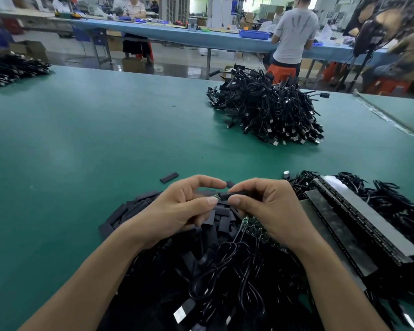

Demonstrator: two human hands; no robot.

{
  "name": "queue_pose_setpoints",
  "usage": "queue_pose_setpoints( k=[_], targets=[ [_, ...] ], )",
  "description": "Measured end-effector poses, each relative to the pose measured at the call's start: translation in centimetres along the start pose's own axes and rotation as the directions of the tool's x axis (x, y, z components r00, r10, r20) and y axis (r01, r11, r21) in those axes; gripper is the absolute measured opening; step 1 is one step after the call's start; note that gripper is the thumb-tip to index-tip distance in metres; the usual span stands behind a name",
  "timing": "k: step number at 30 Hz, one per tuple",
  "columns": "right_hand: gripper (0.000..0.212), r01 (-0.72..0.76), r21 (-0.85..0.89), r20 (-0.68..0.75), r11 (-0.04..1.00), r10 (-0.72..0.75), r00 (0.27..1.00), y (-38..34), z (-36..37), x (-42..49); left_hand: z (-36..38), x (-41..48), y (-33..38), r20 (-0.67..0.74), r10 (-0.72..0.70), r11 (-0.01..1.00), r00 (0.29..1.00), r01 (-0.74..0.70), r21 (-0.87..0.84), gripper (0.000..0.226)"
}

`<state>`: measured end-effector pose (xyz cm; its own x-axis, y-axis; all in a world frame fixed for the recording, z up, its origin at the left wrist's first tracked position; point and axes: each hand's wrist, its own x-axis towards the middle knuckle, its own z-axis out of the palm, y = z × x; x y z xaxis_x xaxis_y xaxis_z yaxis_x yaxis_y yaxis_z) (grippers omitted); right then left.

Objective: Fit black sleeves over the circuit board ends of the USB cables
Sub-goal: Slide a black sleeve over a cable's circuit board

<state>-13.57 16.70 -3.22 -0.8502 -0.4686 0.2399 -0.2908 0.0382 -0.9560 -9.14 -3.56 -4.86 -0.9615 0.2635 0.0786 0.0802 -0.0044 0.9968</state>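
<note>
On the far left of the green worktop [93, 139] lies a cable pile [12, 68]. Near centre, spare sleeves [129, 209] are heaped, one loose sleeve [169, 177] just beyond them. The left hand [184, 206] and right hand [268, 206] meet above the heap, thumbs and forefingers pinching a sleeve [232, 194] between them. Cables [225, 271] with green boards [251, 223] lie below. A bigger pile [268, 111] sits far right, grey strips [359, 216] near right.

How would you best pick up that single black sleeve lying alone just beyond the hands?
Pinch the lone sleeve at its middle, across its narrow width, coming down from above. It lies flat and slanted on the green mat, with bare mat along both long edges.
</note>
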Motion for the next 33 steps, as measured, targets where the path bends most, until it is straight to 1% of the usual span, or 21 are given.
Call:
queue_pose_setpoints(
  k=[3, 5, 8, 11, 15, 19, 23, 27, 29, 33],
  targets=[
    [0.01, -0.019, 0.069, 0.042, 0.997, 0.016, 0.999, -0.2, -0.1, -0.1, -0.5, -0.2, 0.1, 0.057, -0.045, 0.998, 0.997, 0.047, -0.037, 0.031],
    [0.013, -0.017, 0.061, 0.067, 0.998, 0.013, 0.998, -0.2, -0.1, -0.2, -0.8, -0.3, 0.1, 0.099, -0.061, 0.995, 0.993, 0.068, -0.07, 0.035],
    [0.016, -0.028, 0.028, 0.085, 0.999, 0.025, 0.996, -0.2, -0.2, -0.2, -1.1, -0.4, 0.1, 0.153, -0.057, 0.991, 0.987, 0.075, -0.11, 0.032],
    [0.016, -0.037, 0.013, 0.098, 0.999, 0.035, 0.995, -0.2, 0.0, -0.2, -1.3, -0.3, -0.1, 0.161, -0.067, 0.989, 0.985, 0.088, -0.123, 0.034],
    [0.011, -0.034, 0.035, 0.08, 0.999, 0.031, 0.996, -0.1, 0.3, -0.1, -1.3, -0.4, -0.2, 0.169, -0.082, 0.987, 0.982, 0.103, -0.12, 0.036],
    [0.014, -0.071, 0.05, 0.11, 0.996, 0.065, 0.992, -0.1, 0.3, -0.2, -1.4, -0.3, -0.4, 0.176, -0.093, 0.986, 0.98, 0.115, -0.118, 0.036],
    [0.019, -0.086, -0.019, 0.109, 0.996, 0.088, 0.99, -0.1, 0.1, -0.2, -1.4, -0.3, -0.3, 0.196, -0.114, 0.982, 0.974, 0.141, -0.129, 0.034],
    [0.017, -0.088, -0.123, 0.102, 0.989, 0.1, 0.99, 0.2, 0.1, -0.1, -1.4, -0.4, -0.1, 0.205, -0.125, 0.98, 0.971, 0.152, -0.124, 0.034],
    [0.016, -0.097, -0.125, 0.116, 0.987, 0.112, 0.987, 0.2, 0.0, -0.1, -1.3, -0.4, -0.1, 0.205, -0.134, 0.982, 0.969, 0.158, -0.104, 0.034],
    [0.015, -0.1, -0.196, 0.137, 0.976, 0.128, 0.982, 0.2, -0.3, -0.2, -1.1, -0.5, -0.3, 0.216, -0.158, 0.982, 0.963, 0.177, -0.071, 0.041]
  ],
)
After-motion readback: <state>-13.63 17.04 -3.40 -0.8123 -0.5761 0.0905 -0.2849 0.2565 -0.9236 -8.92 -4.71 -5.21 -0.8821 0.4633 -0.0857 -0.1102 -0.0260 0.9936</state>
